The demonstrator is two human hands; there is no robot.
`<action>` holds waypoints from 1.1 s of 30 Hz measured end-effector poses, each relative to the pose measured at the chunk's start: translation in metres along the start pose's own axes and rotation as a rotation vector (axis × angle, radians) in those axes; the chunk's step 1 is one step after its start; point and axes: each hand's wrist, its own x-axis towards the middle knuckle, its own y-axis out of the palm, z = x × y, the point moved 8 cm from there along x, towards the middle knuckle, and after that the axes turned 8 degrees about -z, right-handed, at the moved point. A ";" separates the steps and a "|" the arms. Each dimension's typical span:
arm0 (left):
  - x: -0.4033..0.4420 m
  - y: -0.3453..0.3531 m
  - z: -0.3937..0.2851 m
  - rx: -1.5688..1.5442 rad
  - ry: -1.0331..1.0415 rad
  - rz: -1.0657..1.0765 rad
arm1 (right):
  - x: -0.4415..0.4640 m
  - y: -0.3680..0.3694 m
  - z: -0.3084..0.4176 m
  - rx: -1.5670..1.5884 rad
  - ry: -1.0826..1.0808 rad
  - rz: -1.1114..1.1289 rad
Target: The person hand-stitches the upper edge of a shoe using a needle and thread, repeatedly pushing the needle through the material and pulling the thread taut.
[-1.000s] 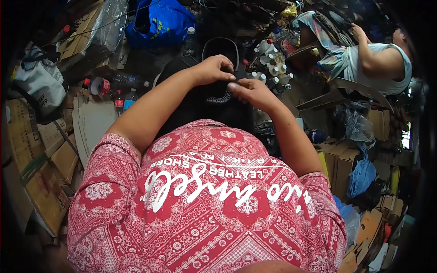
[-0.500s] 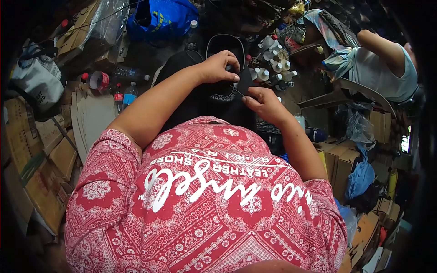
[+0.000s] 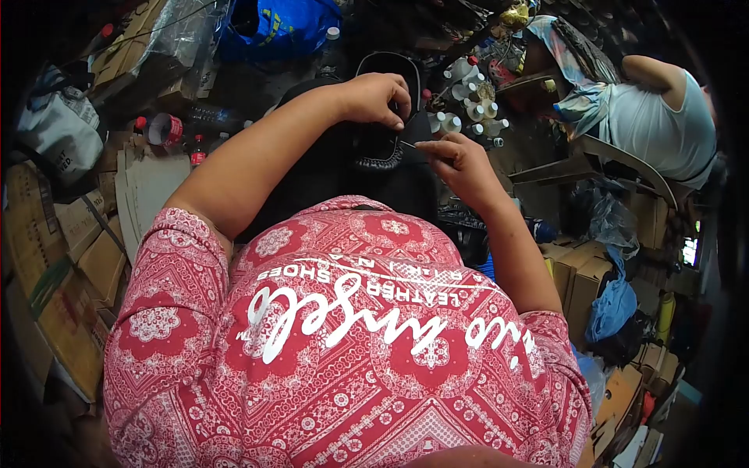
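Observation:
A black shoe-like piece (image 3: 413, 72) with a rounded pale-edged rim lies over my dark-clothed lap. Thick stitches (image 3: 379, 162) run along its near edge. My left hand (image 3: 378, 97) grips the piece from above, fingers curled over its inner edge and thumb pointing down toward the stitches. On the right, my right hand (image 3: 460, 162) pinches a thin needle (image 3: 408, 144) between thumb and fingers, its tip pointing left at the piece beside the stitched edge. Whether the tip is in the material, I cannot tell.
Several bottles (image 3: 472, 101) stand beyond my right hand. A blue bag (image 3: 292, 31) lies at the back. Another person in a pale shirt (image 3: 651, 117) bends at the right. Cardboard (image 3: 573, 269) and plastic bags (image 3: 612, 308) crowd the right side; boxes (image 3: 74, 226) the left.
My right hand has shifted slightly up and right, and the needle shows more plainly in its pinch. My left hand keeps its hold. The other person has moved a little.

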 end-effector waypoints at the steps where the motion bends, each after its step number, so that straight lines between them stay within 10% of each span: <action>1: 0.001 0.000 0.002 -0.020 -0.012 0.018 | 0.001 0.000 -0.001 -0.028 -0.004 -0.001; 33: 0.013 0.019 0.008 -0.105 -0.103 0.233 | 0.031 0.004 0.016 -0.208 -0.131 0.199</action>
